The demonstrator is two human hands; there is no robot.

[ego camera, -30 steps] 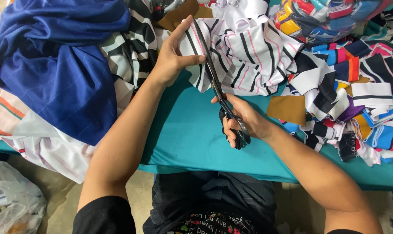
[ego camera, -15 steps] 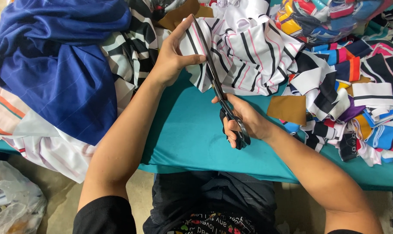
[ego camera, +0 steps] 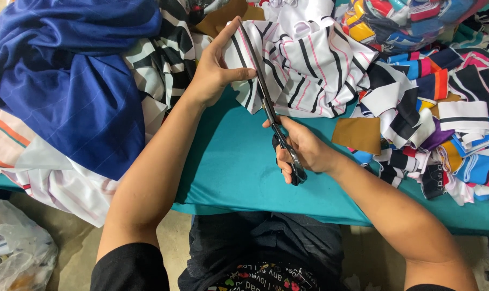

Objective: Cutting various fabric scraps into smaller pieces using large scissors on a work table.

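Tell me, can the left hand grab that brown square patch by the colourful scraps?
Probably not easily. The left hand is pinching the striped cloth, and the brown patch lies on the far side of the right hand and its scissors.

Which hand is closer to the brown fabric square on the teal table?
Right. The right hand, gripping the scissors, sits just left of the brown fabric square. The left hand is farther away, up-left, pinching the striped cloth.

Teal-covered table point(ego camera: 228, 172) above a dull concrete floor point(ego camera: 72, 253), crumpled plastic bag point(ego camera: 12, 253) lower left.
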